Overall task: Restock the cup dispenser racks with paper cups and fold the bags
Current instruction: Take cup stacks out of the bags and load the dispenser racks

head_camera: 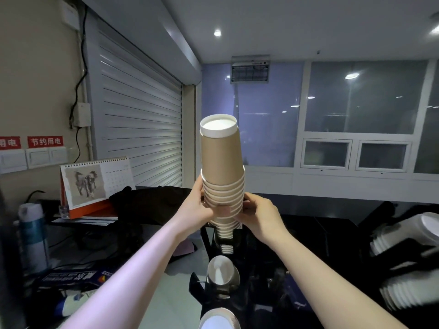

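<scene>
At the centre of the head view, held up in front of the grey window wall: a tall nested stack of brown paper cups with white rims [222, 176], upside down, white base of the topmost cup uppermost and the whole tilted slightly. Left hand [198, 206] curled round the left side of the lower rims, thumb across the front. Right hand [257, 214] curled round the right side at about the same height, fingers wrapped behind the stack. Both gripping firmly. Directly beneath, a black cup dispenser rack [223, 269] with more white-rimmed cups showing in its upper tube and the open mouths of two other cups lower down. On the dark surface [308, 233] at far right, stacked white plastic lids [403, 236]. To the left, a spiral-bound desk calendar with a horse picture [95, 184], a blue and white bottle [32, 236], and a white roller shutter [140, 129] behind.
</scene>
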A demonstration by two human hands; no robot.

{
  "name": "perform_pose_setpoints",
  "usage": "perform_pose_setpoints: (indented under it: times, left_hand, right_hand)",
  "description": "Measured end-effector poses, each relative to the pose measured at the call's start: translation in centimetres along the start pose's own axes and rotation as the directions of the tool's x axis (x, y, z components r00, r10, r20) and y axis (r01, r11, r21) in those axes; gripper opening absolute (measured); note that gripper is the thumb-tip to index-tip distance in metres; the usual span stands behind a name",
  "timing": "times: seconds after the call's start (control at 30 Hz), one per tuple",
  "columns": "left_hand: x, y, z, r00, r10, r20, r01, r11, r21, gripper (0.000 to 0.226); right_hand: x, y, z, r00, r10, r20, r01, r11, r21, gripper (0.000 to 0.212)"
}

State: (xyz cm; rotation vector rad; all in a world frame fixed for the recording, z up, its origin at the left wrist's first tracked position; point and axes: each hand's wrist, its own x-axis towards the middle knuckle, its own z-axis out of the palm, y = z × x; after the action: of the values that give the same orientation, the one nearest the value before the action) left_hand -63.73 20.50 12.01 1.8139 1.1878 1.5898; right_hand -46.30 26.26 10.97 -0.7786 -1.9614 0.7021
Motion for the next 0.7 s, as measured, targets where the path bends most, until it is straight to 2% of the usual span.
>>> perform_pose_setpoints:
  times: [0.13, 0.27, 0.4, 0.57, 0.7]
  left_hand:
    - [-0.3, 0.3, 0.3, 1.000, 0.020, -0.002, -0.020, 0.999, 0.035, 0.082]
    - [-0.4, 0.7, 0.5, 0.999, 0.026, -0.021, -0.025, 0.998, 0.058, 0.086]
    - [-0.5, 2.1, 0.3, 0.997, 0.037, -0.069, -0.035, 0.999, 0.026, 0.094]
    - [-2.3, 6.0, -0.5, 0.992, 0.091, -0.093, -0.092, 0.996, -0.004, 0.079]
    - [-5.2, 7.9, -1.5, 0.991, 0.116, -0.074, -0.114, 0.993, 0.032, 0.069]
  right_hand:
    - [-0.4, -0.7, 0.1, 0.998, 0.056, 0.028, -0.057, 0.997, 0.046, 0.029]
    - [-1.1, -2.3, -0.2, 0.999, 0.040, 0.028, -0.045, 0.979, 0.201, 0.034]
    - [-1.9, -4.8, -0.5, 0.999, -0.044, 0.000, 0.043, 0.977, 0.207, 0.047]
    - [-2.9, -7.7, -1.7, 0.974, -0.226, 0.002, 0.218, 0.940, 0.262, 0.068]
    - [-4.4, -9.3, -2.2, 0.962, -0.275, 0.004, 0.258, 0.907, 0.333, 0.074]
